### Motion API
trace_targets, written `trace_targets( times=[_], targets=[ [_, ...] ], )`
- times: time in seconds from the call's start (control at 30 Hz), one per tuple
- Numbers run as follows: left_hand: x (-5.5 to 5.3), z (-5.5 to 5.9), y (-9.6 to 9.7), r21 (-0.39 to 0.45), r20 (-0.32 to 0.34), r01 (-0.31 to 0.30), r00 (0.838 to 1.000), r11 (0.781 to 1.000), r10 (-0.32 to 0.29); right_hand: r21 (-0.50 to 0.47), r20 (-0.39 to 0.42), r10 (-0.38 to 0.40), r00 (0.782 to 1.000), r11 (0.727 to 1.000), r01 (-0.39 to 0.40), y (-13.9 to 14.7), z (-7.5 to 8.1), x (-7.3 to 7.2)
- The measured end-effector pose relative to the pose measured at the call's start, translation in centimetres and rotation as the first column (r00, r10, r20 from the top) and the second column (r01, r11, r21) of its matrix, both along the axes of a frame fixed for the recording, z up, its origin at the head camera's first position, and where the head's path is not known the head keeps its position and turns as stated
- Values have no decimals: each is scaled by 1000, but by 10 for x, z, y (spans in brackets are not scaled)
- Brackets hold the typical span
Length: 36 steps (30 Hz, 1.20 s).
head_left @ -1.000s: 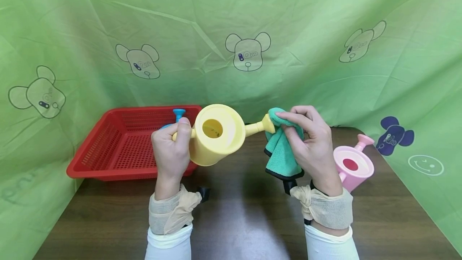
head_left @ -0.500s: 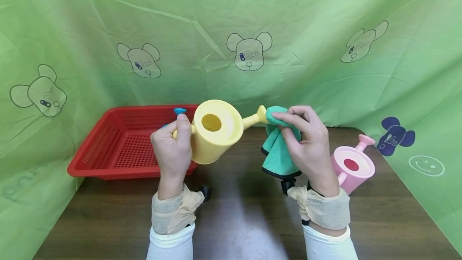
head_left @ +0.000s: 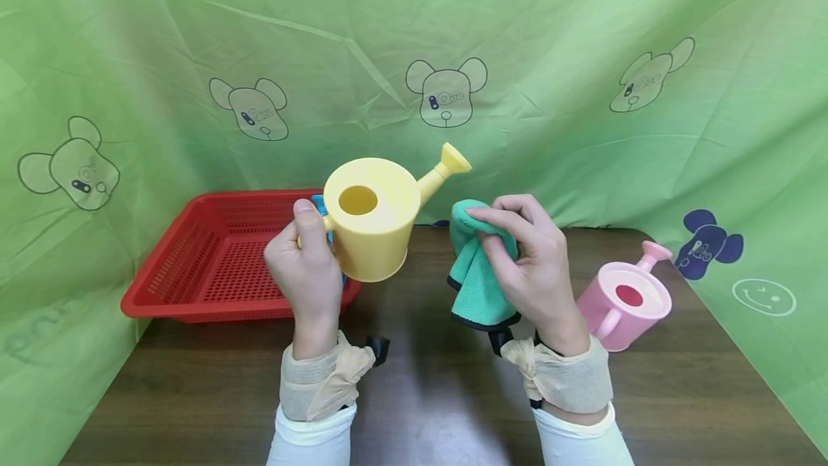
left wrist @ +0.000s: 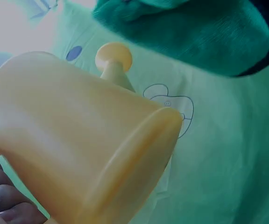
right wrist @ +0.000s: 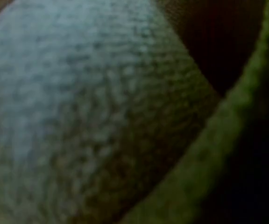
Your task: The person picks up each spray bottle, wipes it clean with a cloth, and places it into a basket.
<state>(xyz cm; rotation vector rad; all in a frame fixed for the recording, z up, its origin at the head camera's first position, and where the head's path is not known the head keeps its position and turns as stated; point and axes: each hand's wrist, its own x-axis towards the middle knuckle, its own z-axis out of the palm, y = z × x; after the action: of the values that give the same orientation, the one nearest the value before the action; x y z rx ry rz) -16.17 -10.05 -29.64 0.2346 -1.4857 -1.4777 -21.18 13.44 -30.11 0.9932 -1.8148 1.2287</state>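
My left hand (head_left: pixel 307 275) grips the handle of a yellow watering can (head_left: pixel 375 247), held up over the table with its spout pointing up and to the right. In the left wrist view, curled fingers (left wrist: pixel 6 193) show at the can's handle, and the can's side and base fill much of the frame. A green cloth (head_left: pixel 481 290) with a black edge hangs from my right hand (head_left: pixel 537 268), pinched between thumb and fingers. It is below and to the right of the spout, apart from it. The right wrist view is dark, filled by close, blurred fabric.
A red slotted basket (head_left: pixel 213 309) stands at the left with a blue object (head_left: pixel 319 201) in it, mostly hidden behind the yellow can. On the right of the wooden table (head_left: pixel 427 401) is a pink watering can (head_left: pixel 627 311), partly behind my right wrist. Green printed cloth (head_left: pixel 517 20) surrounds the table.
The yellow can has risen and shifted left, its spout tilting upward and parting from the green cloth. My right hand has moved a little left with the cloth.
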Motion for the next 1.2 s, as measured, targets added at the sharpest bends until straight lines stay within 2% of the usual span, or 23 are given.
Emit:
trace_targets(
  times=[0.1,0.23,0.37,0.53,0.6,0.7,0.93,1.2],
  targets=[
    [-1,-1,4,14,-11,17,1000,1000,-17,8,-18,28,999,1000,-28,-8,-1,2],
    [-2,-1,9,70,-54,88,995,994,-84,25,-30,51,998,998,-50,-18,-2,6],
    [-2,0,12,88,-98,143,986,986,-134,13,-39,62,997,998,-62,-25,-2,9],
    [-2,0,14,-12,-92,44,995,999,-45,-29,-57,75,996,997,-77,-28,-1,13],
    [-3,-1,14,-67,-91,-8,996,998,1,-52,-59,85,995,995,-88,-28,-1,13],
    [-4,-2,16,-130,-96,-50,995,990,38,-87,-55,96,994,991,-101,-29,-1,14],
    [-6,-6,16,-270,-83,-98,993,958,79,-113,-58,83,995,990,-89,-28,0,14],
    [-8,-9,15,-372,-100,-138,989,918,108,-39,-82,68,994,997,-72,-27,-1,13]
  ],
)
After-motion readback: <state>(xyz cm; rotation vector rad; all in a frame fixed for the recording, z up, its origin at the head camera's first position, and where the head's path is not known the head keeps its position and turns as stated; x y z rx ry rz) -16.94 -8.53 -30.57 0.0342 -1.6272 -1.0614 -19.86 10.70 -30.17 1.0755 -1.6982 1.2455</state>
